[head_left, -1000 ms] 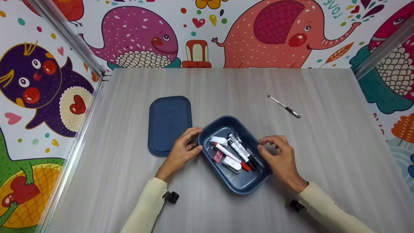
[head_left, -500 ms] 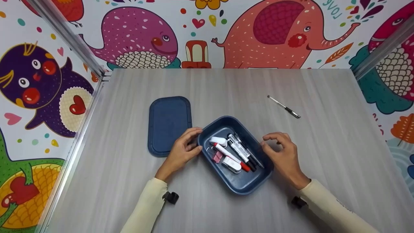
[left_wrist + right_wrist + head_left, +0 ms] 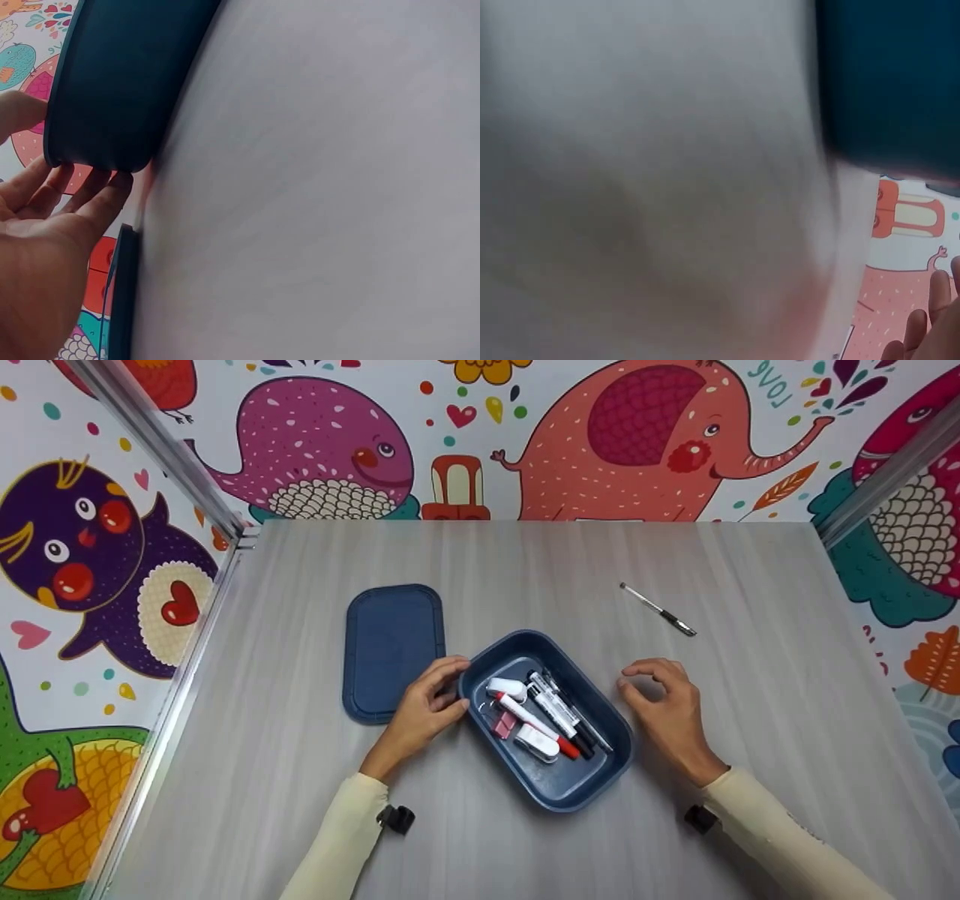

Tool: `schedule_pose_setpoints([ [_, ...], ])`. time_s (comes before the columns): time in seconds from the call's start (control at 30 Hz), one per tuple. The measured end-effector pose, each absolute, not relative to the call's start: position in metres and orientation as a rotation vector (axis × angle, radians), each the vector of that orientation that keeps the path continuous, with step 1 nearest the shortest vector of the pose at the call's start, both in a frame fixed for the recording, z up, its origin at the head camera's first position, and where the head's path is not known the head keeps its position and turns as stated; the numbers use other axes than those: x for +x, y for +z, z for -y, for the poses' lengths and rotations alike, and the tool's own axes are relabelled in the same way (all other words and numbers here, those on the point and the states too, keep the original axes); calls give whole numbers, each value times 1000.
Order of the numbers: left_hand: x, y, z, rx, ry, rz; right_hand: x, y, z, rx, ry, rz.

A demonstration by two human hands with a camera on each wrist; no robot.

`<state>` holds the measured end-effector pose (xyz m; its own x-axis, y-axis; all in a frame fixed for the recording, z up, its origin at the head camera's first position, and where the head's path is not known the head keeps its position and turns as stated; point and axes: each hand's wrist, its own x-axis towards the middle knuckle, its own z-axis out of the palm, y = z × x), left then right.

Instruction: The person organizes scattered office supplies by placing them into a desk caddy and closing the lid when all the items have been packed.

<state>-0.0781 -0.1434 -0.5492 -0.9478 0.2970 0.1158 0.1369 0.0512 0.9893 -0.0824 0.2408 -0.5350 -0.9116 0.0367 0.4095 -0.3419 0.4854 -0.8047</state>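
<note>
A dark blue plastic box [image 3: 525, 776] stands at an angle on the table, its top uncovered. Inside lie black-capped markers [image 3: 551, 701], a red-and-white marker [image 3: 529, 718], a pink piece [image 3: 504, 725] and two white rounded items [image 3: 537, 742] of unclear kind. My left hand [image 3: 420, 712] holds the box's left corner, fingertips on one wall and thumb by the rim; the left wrist view shows this hand [image 3: 52, 225] against the box [image 3: 127, 82]. To the right, my right hand [image 3: 667, 712] is apart from the box, holding nothing, with fingers loosely bent.
The matching blue lid [image 3: 394, 652] lies flat left of the box, close to my left hand. A clear gel pen with a black grip [image 3: 660, 610] lies behind my right hand. Printed cartoon walls [image 3: 315, 442] border the table [image 3: 247, 780].
My right hand has left the box's right rim and moved outward to the right and slightly away from me. My left hand and the box stay in place.
</note>
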Motion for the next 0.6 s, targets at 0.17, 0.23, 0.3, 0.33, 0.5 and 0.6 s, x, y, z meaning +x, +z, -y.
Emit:
schedule_pose_setpoints([
  [0.17,-78,-549,144,448,2027,-2192,-89,-539,-248,219,1375,2363],
  [0.23,-78,-550,144,446,2023,-2197,-91,-539,-251,208,1373,2370],
  [0.3,-78,-549,144,445,2022,-2198,-94,-539,-254,201,1364,2377],
  [0.33,-78,-549,144,442,2021,-2200,-95,-539,-256,196,1361,2383],
  [0.5,-78,-550,143,441,2027,-2195,-100,-540,-261,163,1357,2406],
  [0.6,-78,-549,143,440,2031,-2194,-104,-542,-262,159,1340,2421],
])
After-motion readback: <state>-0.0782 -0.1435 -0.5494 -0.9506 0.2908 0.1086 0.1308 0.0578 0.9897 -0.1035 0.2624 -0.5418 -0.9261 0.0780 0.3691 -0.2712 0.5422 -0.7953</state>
